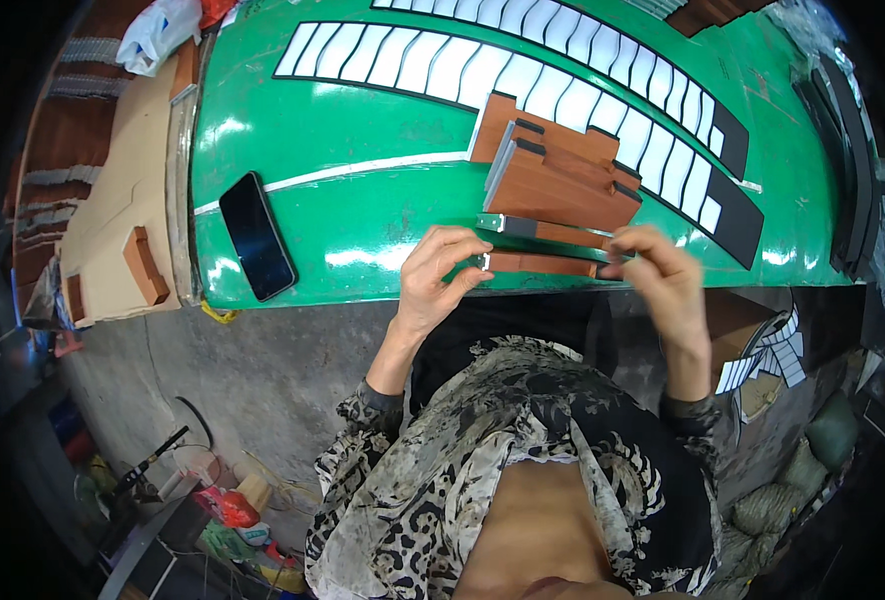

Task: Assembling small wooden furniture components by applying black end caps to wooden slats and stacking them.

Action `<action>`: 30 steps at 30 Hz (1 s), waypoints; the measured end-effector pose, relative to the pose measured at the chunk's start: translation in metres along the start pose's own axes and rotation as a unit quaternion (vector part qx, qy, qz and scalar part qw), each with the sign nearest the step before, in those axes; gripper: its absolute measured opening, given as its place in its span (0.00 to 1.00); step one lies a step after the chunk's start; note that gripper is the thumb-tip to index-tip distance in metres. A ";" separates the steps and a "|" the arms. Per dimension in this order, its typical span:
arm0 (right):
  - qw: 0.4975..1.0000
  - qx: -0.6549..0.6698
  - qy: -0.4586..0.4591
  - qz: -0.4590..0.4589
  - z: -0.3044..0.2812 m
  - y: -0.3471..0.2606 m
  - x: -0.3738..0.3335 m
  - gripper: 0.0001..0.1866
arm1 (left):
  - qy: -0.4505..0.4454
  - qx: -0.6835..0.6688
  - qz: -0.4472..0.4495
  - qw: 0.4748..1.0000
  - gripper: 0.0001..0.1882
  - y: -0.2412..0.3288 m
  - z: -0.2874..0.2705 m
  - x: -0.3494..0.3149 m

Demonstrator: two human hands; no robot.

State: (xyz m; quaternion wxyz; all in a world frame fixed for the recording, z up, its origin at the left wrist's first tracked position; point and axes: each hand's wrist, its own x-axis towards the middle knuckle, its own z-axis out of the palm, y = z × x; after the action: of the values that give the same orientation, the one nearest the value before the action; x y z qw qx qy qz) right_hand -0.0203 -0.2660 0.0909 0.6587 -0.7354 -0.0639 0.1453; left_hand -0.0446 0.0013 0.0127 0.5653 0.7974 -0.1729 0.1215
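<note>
My left hand (437,282) is closed, with thumb and fingertips pinching the metal-edged left end of a narrow reddish-brown wood-grain piece (543,263) at the table's near edge. My right hand (666,285) is at the piece's dark right end, fingers curled and slightly blurred; what they hold there, if anything, cannot be made out. Just beyond lies a similar wood-grain piece (563,233) with a metal left end. Behind it several wood-grain pieces with black-tipped tabs form a stack (563,185). The stack partly covers a black sheet (738,222) of white wavy-edged pads.
A second black sheet with white pads (603,50) lies farther back on the green table (353,200). A black phone (258,237) rests at left, beside a cardboard sheet (128,190) with loose brown pieces. Black strips (838,170) lie at the right edge; an open box (748,325) stands below.
</note>
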 end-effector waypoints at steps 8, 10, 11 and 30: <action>0.904 -0.355 0.073 -0.225 0.084 -0.002 0.007 0.16 | 0.004 -0.053 0.014 0.998 0.15 -0.009 0.003 0.005; 0.898 -0.370 0.072 -0.228 0.089 -0.001 0.008 0.17 | 0.004 -0.066 0.019 0.998 0.15 -0.011 0.003 0.004; 0.897 -0.374 0.069 -0.226 0.090 -0.002 0.008 0.17 | 0.000 -0.071 0.024 0.997 0.15 -0.012 0.003 0.003; 0.872 -0.421 0.063 -0.243 0.094 -0.006 0.013 0.18 | 0.002 -0.073 0.042 0.996 0.15 -0.014 0.004 0.004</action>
State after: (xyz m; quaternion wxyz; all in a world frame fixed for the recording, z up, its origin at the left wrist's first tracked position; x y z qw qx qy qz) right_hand -0.0352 -0.1725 0.0868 0.3044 -0.9119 -0.2539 -0.1063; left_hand -0.0350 0.0011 0.0004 0.6171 0.7456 -0.2131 0.1337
